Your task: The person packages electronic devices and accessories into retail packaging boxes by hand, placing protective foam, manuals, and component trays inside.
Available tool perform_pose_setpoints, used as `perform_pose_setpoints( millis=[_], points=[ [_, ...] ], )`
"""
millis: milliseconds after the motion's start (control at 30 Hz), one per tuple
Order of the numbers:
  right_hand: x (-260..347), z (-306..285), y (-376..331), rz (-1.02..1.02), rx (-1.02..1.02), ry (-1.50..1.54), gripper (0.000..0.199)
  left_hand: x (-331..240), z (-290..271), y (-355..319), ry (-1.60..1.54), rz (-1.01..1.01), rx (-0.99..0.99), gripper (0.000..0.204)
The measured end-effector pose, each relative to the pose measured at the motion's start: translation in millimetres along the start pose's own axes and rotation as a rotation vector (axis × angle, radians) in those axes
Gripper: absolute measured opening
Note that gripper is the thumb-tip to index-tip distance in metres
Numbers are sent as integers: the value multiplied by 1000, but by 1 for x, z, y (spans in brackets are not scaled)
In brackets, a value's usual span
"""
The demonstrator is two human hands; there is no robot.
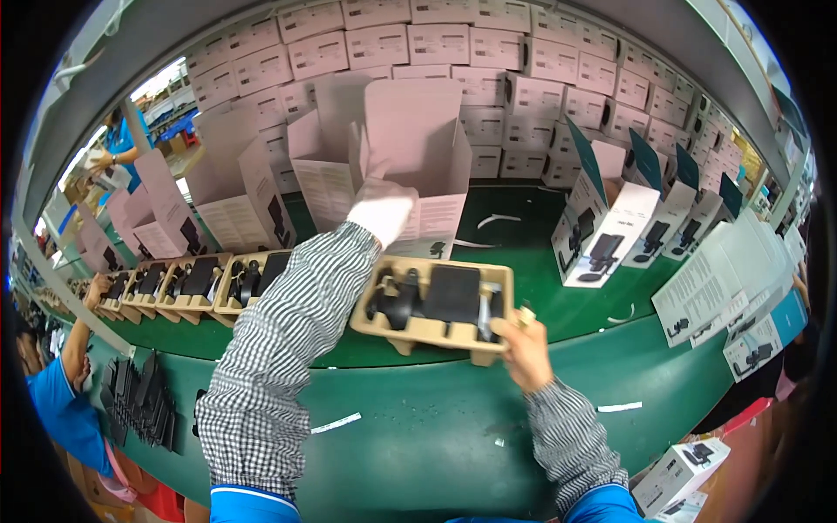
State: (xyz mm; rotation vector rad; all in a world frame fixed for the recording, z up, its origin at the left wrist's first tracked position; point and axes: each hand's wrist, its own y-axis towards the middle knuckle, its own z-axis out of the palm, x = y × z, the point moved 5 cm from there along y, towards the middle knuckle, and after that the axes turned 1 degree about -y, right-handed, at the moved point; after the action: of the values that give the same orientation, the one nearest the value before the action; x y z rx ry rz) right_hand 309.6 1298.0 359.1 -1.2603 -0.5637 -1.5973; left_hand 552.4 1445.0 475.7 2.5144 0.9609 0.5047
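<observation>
The right hand (526,350) grips the right end of a tan rectangular moulded-pulp tray (420,336) of black parts (452,293), over the green tabletop (436,427). The left hand (384,207) is at an open white cardboard box (438,220) just beyond; with its fingers partly hidden, I cannot tell whether they pinch.

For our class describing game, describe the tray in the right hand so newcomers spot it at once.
Find the green table, then the right hand above it. That hand grips a tan tray of black parts. Unlike the trays lined up at left, this one is held apart.
</observation>
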Motion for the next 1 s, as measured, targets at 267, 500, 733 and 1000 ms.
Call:
perform_pose_setpoints(
  millis=[267,500,733,1000],
  points=[
    [15,-200,-185,-65,-432,-69,13,-148,-23,-118,18,183,-144,5],
    [-28,-290,-278,-167,-663,-285,13,-205,69,-271,381,-43,364,33],
    [7,-339,-230,-714,-767,-265,26,-230,97,-371,782,351,75,35],
    [-57,-340,-159,-253,-128,162,45,-168,21,-390,-829,-895,67,77]
  ],
)
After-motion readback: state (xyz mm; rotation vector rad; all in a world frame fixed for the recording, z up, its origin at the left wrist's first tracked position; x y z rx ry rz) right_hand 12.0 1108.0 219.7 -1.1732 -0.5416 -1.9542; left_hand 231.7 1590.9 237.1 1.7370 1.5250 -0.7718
